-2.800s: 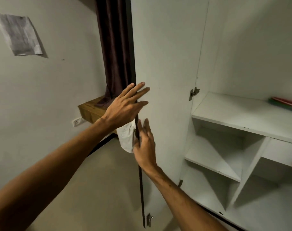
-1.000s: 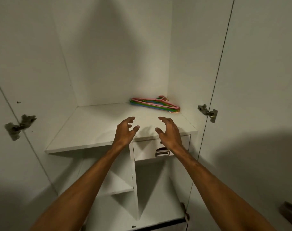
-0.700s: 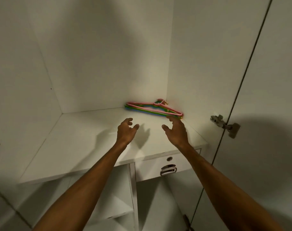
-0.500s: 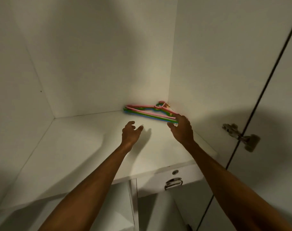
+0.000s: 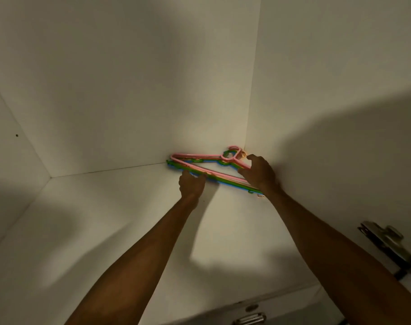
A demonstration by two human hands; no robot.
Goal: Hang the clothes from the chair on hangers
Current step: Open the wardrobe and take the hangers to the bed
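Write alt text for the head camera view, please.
A person's hands reach a stack of pink, green and blue hangers lying in the back right corner of a white wardrobe shelf. The left hand touches the front bar; the right hand curves over the right end.

Dim, warm light from behind the camera; broad soft shadows at right and lower left, edges bowed.

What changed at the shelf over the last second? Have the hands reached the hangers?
Both hands went forward across the shelf to the hanger stack: the left hand now touches its front bar, the right hand lies over its right end. Whether either has closed a grip cannot be told. The stack stays flat in the back right corner, not lifted.
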